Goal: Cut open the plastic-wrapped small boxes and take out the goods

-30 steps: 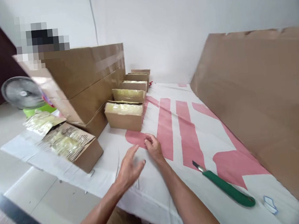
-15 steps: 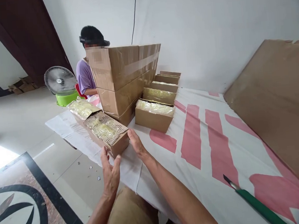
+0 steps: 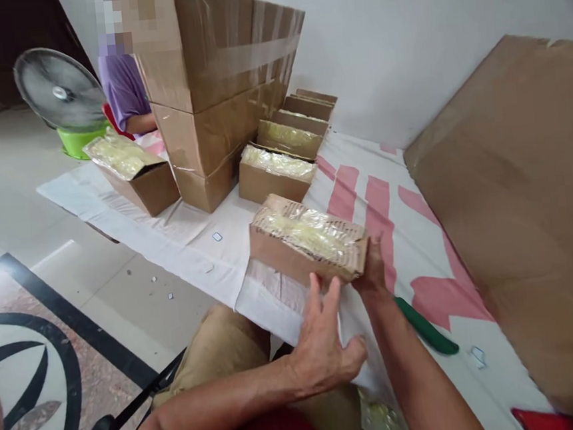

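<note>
An opened cardboard box [image 3: 282,252] packed with clear yellowish plastic lies on the cloth-covered table in front of me. My right hand [image 3: 373,267] grips its right end, the fingers partly hidden behind the corner. At the near side is my left hand [image 3: 323,345], open, fingers stretched and thumb apart, its fingertips at the lower edge; whether they press on it I cannot tell. Beside my right forearm lies a green-handled knife [image 3: 429,329], its blade hidden by the arm.
Taped cartons [image 3: 228,126] stand stacked at the back. A similar filled box [image 3: 151,187] sits left of them, and a row of filled boxes [image 3: 278,182] to their right. A large cardboard sheet [image 3: 507,209] rises at right. Behind are a person in a purple shirt [image 3: 125,88] and a fan [image 3: 59,91].
The nearest filled box has moved right, away from the box behind it, and turned, with my right hand at its end. Both hands have shifted right. The view has tipped downward.
</note>
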{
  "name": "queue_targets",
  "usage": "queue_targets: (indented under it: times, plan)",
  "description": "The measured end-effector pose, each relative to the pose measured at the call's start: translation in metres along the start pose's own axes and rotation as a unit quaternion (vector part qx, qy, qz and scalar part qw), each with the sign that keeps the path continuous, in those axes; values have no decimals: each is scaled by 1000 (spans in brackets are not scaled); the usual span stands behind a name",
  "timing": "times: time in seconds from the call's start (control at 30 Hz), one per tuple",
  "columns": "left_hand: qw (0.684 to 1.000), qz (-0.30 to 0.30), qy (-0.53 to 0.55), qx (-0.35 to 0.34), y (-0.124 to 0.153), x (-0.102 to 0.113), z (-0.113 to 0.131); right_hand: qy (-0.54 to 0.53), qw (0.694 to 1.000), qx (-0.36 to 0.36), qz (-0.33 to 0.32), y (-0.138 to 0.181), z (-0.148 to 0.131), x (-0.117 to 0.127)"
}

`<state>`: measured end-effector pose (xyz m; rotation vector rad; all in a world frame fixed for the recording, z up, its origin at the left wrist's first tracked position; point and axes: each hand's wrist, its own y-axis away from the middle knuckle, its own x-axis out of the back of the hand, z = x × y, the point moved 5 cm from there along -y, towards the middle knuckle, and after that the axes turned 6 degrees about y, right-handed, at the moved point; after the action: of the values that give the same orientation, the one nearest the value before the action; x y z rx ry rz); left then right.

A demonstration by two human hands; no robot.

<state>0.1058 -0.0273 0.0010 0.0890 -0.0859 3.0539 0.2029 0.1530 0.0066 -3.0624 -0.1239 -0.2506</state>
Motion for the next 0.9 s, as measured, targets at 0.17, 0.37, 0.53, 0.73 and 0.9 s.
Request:
queue_targets:
  times: [0.17,0.37,0.53,0.73,0.9]
  plan:
    - [991,-135,-18,2,-8,-47,-1,7,995,15,94,18,17,78]
    - [995,-71,-26,-66,16,22,-11,-1,953,2,304,46,38,108]
    - [979,185,-89,14,26,136,-25,16,917,3,398,109,40,104]
    - [927,329,-172,41,15,209,-23,231,914,111,316,183,16,51]
    - [924,343,-163,42,10,219,-17,281,917,164,231,178,12,18]
